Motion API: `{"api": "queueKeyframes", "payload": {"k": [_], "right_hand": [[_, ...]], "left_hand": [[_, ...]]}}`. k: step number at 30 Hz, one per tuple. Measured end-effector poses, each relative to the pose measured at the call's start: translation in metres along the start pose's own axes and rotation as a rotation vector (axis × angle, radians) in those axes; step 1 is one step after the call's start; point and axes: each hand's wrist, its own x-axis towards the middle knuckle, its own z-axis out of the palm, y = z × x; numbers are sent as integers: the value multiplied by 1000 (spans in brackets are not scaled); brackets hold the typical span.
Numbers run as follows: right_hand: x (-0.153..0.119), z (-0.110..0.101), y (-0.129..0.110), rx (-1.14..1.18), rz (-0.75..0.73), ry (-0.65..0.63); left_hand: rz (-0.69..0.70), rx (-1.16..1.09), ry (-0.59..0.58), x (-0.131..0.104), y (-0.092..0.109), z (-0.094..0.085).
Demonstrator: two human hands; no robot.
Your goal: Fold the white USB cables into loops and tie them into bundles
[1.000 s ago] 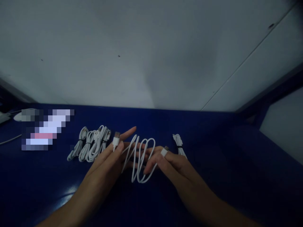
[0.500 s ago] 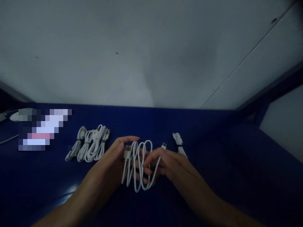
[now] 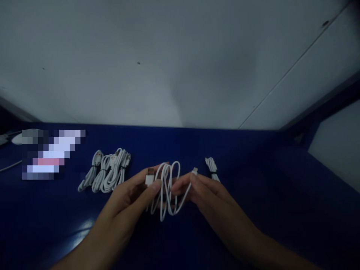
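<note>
A white USB cable (image 3: 166, 191) hangs in loose loops between my two hands, above the blue table. My left hand (image 3: 137, 191) is closed on the cable near its wide USB plug, the thumb lying across the front of the loops and the fingers behind them. My right hand (image 3: 204, 189) pinches the other end just below its small plug, thumb against forefinger. Some fingertips are hidden behind the loops. No tie shows around this cable.
Several white cables (image 3: 108, 174), bundled with dark ties, lie on the blue table (image 3: 168, 144) to the left. One tied cable (image 3: 211, 167) lies beyond my right hand. A white mouse-like object (image 3: 18, 138) and a pixelated patch are far left. A pale wall (image 3: 126, 82) stands behind.
My left thumb has come down over the front of the cable loops, and the loops have drawn closer together and risen slightly. My right hand keeps its pinch at the small plug.
</note>
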Motion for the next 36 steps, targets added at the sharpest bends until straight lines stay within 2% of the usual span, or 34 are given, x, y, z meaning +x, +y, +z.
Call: {"api": "queueKeyframes", "payload": {"k": [6,10,15,19,23,27,32,36], "right_hand": [[-1,0,-1,3,-11,-10],[-1,0,-2,14,-32,-24],[-2,-2,-2,-53,14,0],[-2,-2,-6,-140,15,55],[-3,0,-9,-246,13,41],[-5,2,-3,-149,20,-48],[-4,3,2,40,-2,-80],[-3,2,-2,115,-5,-109]], "left_hand": [[37,49,147,4,2,0],[100,188,202,3,3,1],[255,444,328,3,9,1],[307,587,352,3,8,-1],[218,448,372,1,6,-2],[163,280,321,-1,7,2],[121,299,281,-2,7,3],[137,360,284,-1,6,3]]}}
